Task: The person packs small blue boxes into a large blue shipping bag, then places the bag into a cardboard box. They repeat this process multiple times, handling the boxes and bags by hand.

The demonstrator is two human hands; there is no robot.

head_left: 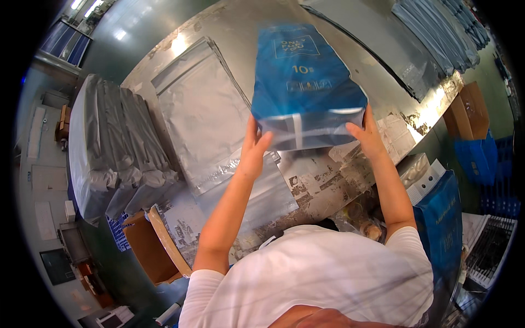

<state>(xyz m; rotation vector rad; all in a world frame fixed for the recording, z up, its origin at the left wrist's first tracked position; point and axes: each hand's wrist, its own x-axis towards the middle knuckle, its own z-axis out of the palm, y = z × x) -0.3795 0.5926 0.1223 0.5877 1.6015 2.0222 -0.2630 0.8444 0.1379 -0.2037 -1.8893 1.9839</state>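
Note:
A blue plastic bag [303, 87] with pale print and a whitish, folded near end is held up over the worktable [333, 180]. My left hand [255, 153] grips its near left corner, thumb on the folded end. At the near right corner, my right hand [367, 138] holds it the same way; the fingers of both hands are partly hidden behind the bag. Whether the bag is filled I cannot tell, though it looks bulky. Left of it, flat silver-grey bags [199, 109] lie in a pile on the table, close to my left hand.
Bulky grey bags [117, 153] stand stacked at the table's left. More grey sheets [377, 38] and folded bluish bags [432, 33] lie at the far right. Open cardboard boxes [150, 246] flank the table. Another blue bag [442, 224] stands by my right arm.

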